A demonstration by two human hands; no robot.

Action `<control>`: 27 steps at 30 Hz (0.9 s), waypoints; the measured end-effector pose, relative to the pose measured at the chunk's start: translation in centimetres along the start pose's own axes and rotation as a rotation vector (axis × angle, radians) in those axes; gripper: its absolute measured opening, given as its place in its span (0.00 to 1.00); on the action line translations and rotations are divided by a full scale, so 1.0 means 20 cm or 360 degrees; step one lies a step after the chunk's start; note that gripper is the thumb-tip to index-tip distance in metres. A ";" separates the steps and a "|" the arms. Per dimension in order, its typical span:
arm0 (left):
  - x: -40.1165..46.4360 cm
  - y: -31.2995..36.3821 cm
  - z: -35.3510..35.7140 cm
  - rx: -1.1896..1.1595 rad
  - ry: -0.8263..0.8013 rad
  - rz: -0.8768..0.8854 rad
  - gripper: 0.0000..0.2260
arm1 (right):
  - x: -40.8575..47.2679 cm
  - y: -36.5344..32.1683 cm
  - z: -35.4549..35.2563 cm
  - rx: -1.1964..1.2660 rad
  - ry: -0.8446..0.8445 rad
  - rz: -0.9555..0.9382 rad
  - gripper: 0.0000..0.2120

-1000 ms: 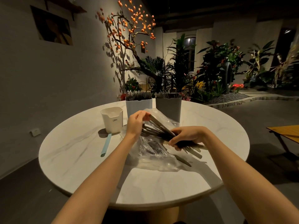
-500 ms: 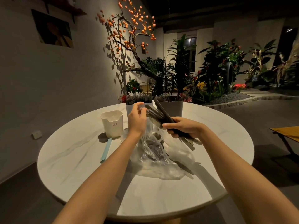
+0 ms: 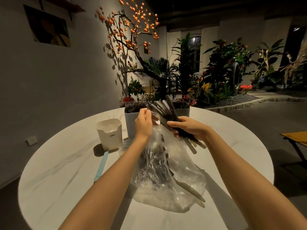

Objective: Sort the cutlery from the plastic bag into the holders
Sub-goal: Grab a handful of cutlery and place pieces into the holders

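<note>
a fan of cutlery above the bag

the right hand (image 3: pixel 189 130) grips a bundle of dark cutlery (image 3: pixel 167 112), fingers curled round the handles, the pieces fanning up and to the left while their other ends stick out below the hand. the left hand (image 3: pixel 143 123) is raised beside the fan, its fingers pinching one piece near the tip (which kind of piece is too dark to tell). both hands are held above the clear plastic bag (image 3: pixel 166 176), which lies crumpled on the round white table (image 3: pixel 66 188) with more cutlery inside and a couple of pale handles poking out at its lower right. behind the hands stand two grey holders: the left holder (image 3: pixel 131 123) is packed with forks, the right holder (image 3: pixel 182 111) is partly hidden by the fan. a cream holder (image 3: pixel 109 134) with small lettering stands to the left of them, and a light blue utensil (image 3: pixel 101 165) lies flat on the table just in front of it.
</note>
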State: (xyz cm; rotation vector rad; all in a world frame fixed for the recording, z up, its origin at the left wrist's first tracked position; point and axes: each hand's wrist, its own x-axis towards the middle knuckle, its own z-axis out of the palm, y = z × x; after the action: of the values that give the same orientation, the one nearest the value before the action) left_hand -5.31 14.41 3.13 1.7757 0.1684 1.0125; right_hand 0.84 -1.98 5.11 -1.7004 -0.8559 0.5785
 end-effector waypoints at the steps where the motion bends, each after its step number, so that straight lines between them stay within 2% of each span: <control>1: 0.01 -0.02 0.01 0.0000 -0.0051 -0.0005 0.15 | 0.02 0.02 0.00 -0.0001 0.0008 -0.0006 0.09; 3: 0.01 -0.08 0.04 -0.0019 -0.0138 -0.0049 0.21 | 0.05 0.06 0.00 0.0003 0.0016 -0.0010 0.09; 6: -0.02 -0.12 0.06 -0.0095 -0.0278 -0.0162 0.15 | 0.07 0.12 0.03 0.0096 -0.0001 0.0000 0.09; 10: -0.11 -0.19 0.07 -0.0018 -0.0384 -0.0076 0.13 | 0.08 0.21 0.09 0.0241 0.0005 -0.0001 0.09; 15: -0.16 -0.23 0.07 -0.0037 -0.0243 -0.0070 0.14 | 0.06 0.24 0.10 0.0250 -0.0039 0.0028 0.08; 21: -0.15 -0.24 0.03 -0.0295 0.0026 -0.0317 0.11 | -0.01 0.26 0.09 0.0268 -0.0166 0.0099 0.07; 27: -0.18 -0.23 0.05 -0.0375 -0.0305 -0.0477 0.13 | -0.01 0.25 0.12 0.0272 -0.0186 0.0067 0.09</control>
State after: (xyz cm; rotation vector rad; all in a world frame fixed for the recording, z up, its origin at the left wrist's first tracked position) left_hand -5.35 13.83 -2.87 1.5653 0.1810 0.6172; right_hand 0.12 -1.44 -0.48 -1.5442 -0.8304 0.7642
